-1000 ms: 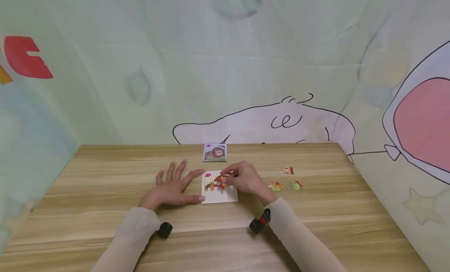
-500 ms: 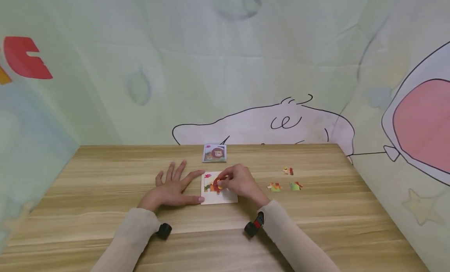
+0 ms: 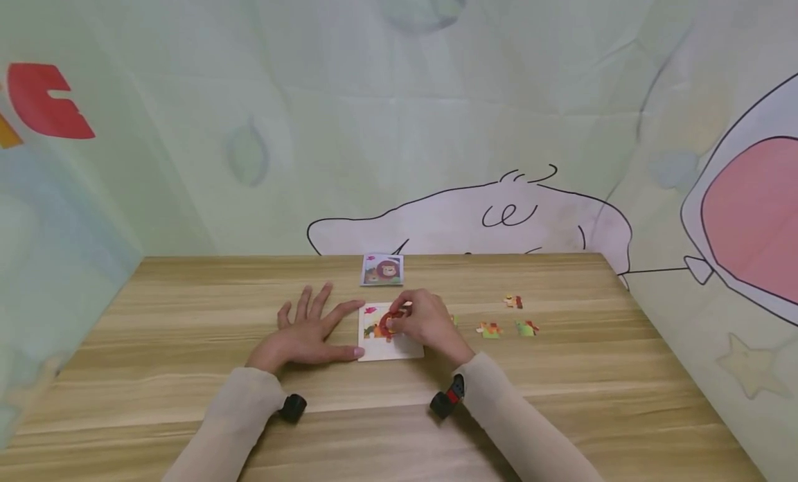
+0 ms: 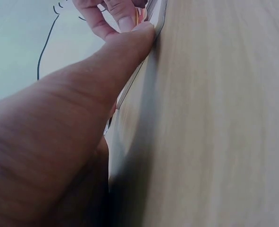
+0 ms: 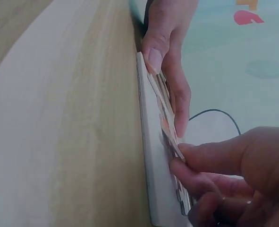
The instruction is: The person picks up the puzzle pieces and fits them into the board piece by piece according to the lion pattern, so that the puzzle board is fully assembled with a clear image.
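Observation:
A square white puzzle board [image 3: 382, 354] lies on the table, with a few colourful pieces fitted at its left side. My left hand [image 3: 304, 338] is spread flat beside it, thumb and index fingertip resting on the board's left edge. Over the board's middle, my right hand [image 3: 429, 323] pinches a red-brown puzzle piece [image 5: 170, 137] between thumb and fingers. In the right wrist view this piece is tilted, its lower edge right at the board. The right hand hides the board's upper right part.
Behind the board lies a small picture card [image 3: 382, 271] with a lion. Loose puzzle pieces lie to the right: one farther back [image 3: 513, 302], an orange-green piece [image 3: 489, 329] and a green-red piece [image 3: 526, 328]. A green piece [image 3: 455, 320] peeks out beside the right hand.
My right hand has shifted slightly left with the puzzle piece, which now sits closer against the pieces on the board. The left hand has stayed in place.

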Available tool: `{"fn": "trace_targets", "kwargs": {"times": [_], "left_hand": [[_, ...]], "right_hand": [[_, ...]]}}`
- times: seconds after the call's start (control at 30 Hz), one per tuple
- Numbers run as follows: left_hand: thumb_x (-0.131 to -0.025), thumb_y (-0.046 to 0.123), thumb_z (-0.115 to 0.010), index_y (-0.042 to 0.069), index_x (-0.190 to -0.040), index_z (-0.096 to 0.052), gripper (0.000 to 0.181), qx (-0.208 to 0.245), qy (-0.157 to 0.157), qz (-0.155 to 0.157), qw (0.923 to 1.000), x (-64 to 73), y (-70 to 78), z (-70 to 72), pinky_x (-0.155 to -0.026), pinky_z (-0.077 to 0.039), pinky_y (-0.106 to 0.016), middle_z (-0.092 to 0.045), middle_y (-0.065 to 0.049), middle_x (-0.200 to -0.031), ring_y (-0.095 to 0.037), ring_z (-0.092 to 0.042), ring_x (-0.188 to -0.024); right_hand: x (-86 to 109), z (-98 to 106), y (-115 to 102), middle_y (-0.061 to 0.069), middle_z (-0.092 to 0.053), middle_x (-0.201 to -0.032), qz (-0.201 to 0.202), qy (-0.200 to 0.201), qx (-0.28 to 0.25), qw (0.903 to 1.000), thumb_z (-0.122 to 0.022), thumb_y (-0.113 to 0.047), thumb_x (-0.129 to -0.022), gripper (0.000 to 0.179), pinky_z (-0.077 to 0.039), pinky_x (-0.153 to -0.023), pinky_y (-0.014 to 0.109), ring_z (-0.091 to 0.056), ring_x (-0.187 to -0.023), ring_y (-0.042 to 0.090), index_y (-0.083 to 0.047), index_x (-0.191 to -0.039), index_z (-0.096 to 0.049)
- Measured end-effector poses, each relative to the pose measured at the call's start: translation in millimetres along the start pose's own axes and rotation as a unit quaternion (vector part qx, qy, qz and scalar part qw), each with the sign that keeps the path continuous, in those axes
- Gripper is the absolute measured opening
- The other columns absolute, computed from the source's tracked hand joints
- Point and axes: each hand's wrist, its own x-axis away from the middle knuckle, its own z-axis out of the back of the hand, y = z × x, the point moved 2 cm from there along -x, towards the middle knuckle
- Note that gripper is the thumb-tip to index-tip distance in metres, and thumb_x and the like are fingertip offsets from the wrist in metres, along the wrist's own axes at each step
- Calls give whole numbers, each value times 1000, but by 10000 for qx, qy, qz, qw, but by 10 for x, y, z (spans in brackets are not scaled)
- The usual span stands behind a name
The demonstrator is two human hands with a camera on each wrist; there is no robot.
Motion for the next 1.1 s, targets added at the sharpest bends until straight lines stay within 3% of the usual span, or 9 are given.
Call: {"fn": "trace_targets", "kwargs": {"times": [0.23, 0.5, 0.73, 0.87, 1.1], "left_hand": [[-84, 88, -63, 47, -168, -24, 101, 3, 64, -28, 10000, -30, -12, -11, -121, 11, -83, 11, -20, -182, -57, 18, -163], [-84, 89, -63, 47, -168, -24, 102, -34, 37, 7, 10000, -35, -17, -11, -121, 11, -83, 10, -21, -182, -57, 18, -163], [-84, 89, -63, 48, -168, -24, 102, -33, 41, -15, 10000, -31, -24, -12, -120, 11, -84, 10, -21, -182, -57, 18, -163], [-84, 89, -63, 48, -168, -24, 102, -30, 45, -15, 10000, -28, -22, -10, -120, 11, -83, 10, -21, -182, -57, 18, -163], [-84, 87, -65, 47, -168, -25, 102, 19, 49, -26, 10000, -16, -12, -11, -121, 12, -82, 10, -20, -182, -56, 18, -163]], "right_hand": [[0, 10, 40, 3, -68, -77, 317, 243, 205, 9990, -90, -16, -87, 21, -40, -63, 27, -56, -70, 16, -10, -102, -76], [-9, 6, 62, 2, -66, -76, 438, 331, 263, 9981, -91, -18, -87, 26, -40, -64, 26, -56, -70, 16, -10, -105, -76], [14, 20, 105, 2, -70, -74, 793, 449, 201, 9956, -88, -20, -90, 24, -41, -60, 24, -57, -66, 12, -10, -108, -76], [60, 122, 130, 2, -73, -77, 996, 568, 48, 9934, -85, -21, -94, 22, -43, -57, 23, -58, -65, 10, -8, -110, -77], [105, 449, 276, 5, -77, -89, 860, 867, 126, 9924, -83, -22, -95, 29, -46, -63, 23, -62, -76, 14, -6, -119, -77]]}}
